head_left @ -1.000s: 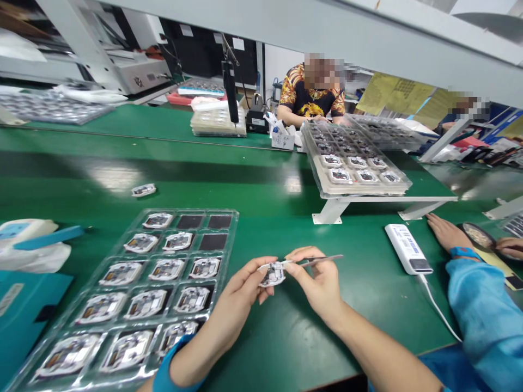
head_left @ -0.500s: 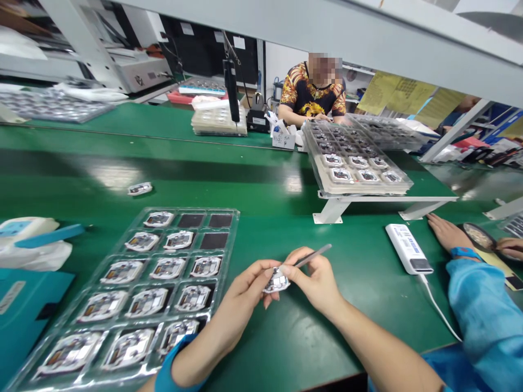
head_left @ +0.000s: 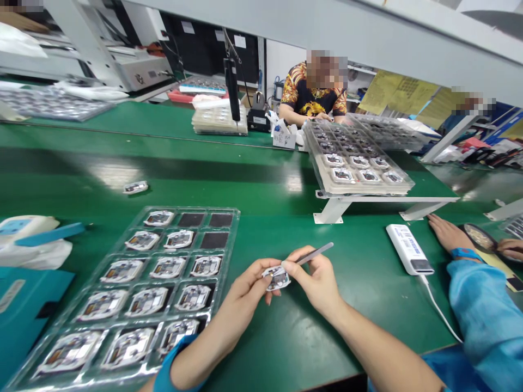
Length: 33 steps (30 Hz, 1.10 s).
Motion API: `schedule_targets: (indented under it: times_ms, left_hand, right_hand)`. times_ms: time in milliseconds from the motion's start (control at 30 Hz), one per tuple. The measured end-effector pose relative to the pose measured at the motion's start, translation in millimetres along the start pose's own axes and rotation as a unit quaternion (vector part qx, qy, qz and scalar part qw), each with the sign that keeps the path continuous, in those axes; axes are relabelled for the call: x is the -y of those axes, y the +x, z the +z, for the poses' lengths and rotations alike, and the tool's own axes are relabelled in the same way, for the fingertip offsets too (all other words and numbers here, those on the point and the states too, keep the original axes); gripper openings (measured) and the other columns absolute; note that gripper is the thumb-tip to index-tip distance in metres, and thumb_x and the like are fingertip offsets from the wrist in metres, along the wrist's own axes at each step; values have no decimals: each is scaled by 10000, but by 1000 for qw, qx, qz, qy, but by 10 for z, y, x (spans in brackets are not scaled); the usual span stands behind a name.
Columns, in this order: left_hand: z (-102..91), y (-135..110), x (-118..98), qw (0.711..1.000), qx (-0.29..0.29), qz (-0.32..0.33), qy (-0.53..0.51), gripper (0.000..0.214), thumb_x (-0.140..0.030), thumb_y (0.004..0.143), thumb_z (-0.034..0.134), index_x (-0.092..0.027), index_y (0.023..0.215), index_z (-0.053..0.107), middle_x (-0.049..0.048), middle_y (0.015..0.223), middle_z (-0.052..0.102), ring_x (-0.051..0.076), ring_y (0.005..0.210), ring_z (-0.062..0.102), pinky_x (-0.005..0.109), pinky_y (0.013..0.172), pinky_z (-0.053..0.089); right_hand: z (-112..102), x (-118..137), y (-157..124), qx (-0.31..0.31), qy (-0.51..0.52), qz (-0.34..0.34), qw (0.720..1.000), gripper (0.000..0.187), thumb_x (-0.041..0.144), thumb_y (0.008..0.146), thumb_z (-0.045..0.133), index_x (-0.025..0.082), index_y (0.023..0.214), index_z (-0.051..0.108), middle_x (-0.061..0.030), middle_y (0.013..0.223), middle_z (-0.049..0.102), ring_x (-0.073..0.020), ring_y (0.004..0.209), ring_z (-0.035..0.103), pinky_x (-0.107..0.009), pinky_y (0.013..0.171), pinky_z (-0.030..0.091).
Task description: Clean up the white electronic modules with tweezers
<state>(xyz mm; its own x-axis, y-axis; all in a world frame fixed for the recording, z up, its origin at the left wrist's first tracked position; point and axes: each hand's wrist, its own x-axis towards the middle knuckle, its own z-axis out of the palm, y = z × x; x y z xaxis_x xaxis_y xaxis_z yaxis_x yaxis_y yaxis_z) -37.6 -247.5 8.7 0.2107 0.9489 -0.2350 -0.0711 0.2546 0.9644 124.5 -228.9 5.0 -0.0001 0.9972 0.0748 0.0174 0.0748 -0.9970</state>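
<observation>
My left hand (head_left: pixel 249 288) pinches a small electronic module (head_left: pixel 278 277) by its left side, above the green table. The module has a white rounded frame with silvery parts inside. Between the thumb and fingers of my right hand (head_left: pixel 312 277) is a thin grey flat tool (head_left: pixel 316 253), one end sticking out to the upper right. Its other end is hidden by my fingers, which rest at the module's upper right edge. Left of my hands lies a clear plastic tray (head_left: pixel 235 228) with similar modules in most pockets; several far-right pockets show only dark pads.
A lone module (head_left: pixel 135 187) lies beyond the tray. A white stand (head_left: pixel 329 211) carries stacked module trays (head_left: pixel 363 188). To the right are a white corded device (head_left: pixel 408 247) and a co-worker's blue sleeve (head_left: pixel 478 305). Another person (head_left: pixel 312 92) sits across the table.
The module in my left hand has turned slightly, showing more of its inside. My right hand's tool has shifted a little to the right. The lone module beyond the tray sits slightly farther left.
</observation>
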Motion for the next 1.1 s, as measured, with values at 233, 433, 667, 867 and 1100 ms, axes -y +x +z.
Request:
schedule_targets:
  times_ms: [233, 433, 667, 867, 1100]
  left_hand:
    - [17, -3, -25, 1000, 1, 3, 7, 248, -347, 887, 569, -168, 1021, 677, 7, 716, 632, 167, 636, 525, 302, 642, 417]
    - [10, -8, -46, 1000, 2, 8, 12, 250, -344, 888, 577, -167, 1032, 679, 15, 743, 643, 167, 640, 537, 302, 646, 439]
    - [28, -2, -76, 1000, 3, 13, 17, 254, -349, 868, 601, -177, 1035, 687, 23, 780, 661, 173, 663, 560, 299, 649, 463]
    - [34, -16, -150, 1000, 8, 3, 5, 281, -328, 804, 669, -186, 1045, 697, 24, 777, 679, 167, 629, 562, 297, 628, 473]
    - [17, -14, -146, 1000, 8, 7, 17, 290, -311, 789, 672, -187, 1048, 704, 13, 739, 672, 166, 620, 559, 286, 606, 462]
  right_hand:
    - [19, -15, 2, -10, 13, -10, 1000, 124, 304, 757, 765, 211, 753, 682, -7, 714, 731, -177, 673, 679, -296, 669, 532]
    - [20, -12, 5, -7, 14, -8, 1000, 134, 307, 750, 771, 211, 756, 679, -7, 709, 735, -181, 667, 683, -301, 668, 535]
    - [18, -15, 11, -7, 31, 2, 999, 139, 308, 748, 776, 207, 749, 680, -2, 693, 723, -172, 654, 668, -294, 660, 522]
    - [12, -31, 24, -27, 44, -6, 999, 157, 315, 741, 782, 201, 728, 675, -1, 668, 698, -166, 636, 641, -290, 639, 514]
    - [19, -29, 22, -25, 48, -13, 998, 147, 311, 740, 781, 208, 732, 677, -5, 678, 702, -166, 649, 639, -288, 642, 511]
